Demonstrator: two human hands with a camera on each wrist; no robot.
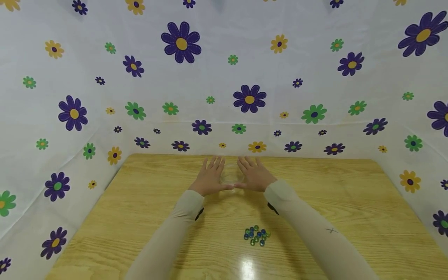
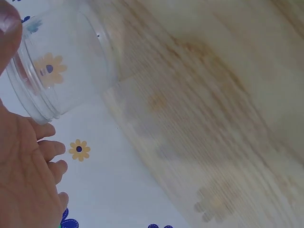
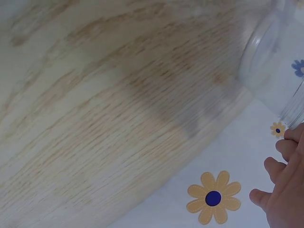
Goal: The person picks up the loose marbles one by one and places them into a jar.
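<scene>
Both hands are flanking the jar now, the left hand (image 1: 210, 178) sitting on its left side and the right hand (image 1: 256, 177) on its right! Fingers are spreading straight out toward the back, and the thumbs are pointing at each other across the jar's near side, their tips almost or just touching. And there between them, the clear, colourless, round jar with a threaded rim (image 2: 76, 71) is standing upright, its mouth sitting up at finger level; how firmly the skin is pressing on it, I cannot tell.

Moving out from the jar, two pale beige sleeves (image 1: 315, 229) are reaching in from its near side, the right one showing a small dark cross mark (image 1: 331, 230). On the near side too, a little to the jar's right, a loose cluster of small, shiny, round blue and green beads (image 1: 259, 234) is lying well apart from it.

Underneath everything, the yellowish wood-grain counter (image 1: 150, 202) is stretching out around the jar, and behind it a white cloth with purple, green and orange flowers (image 1: 210, 70) is hanging, wrapping round to both sides!
</scene>
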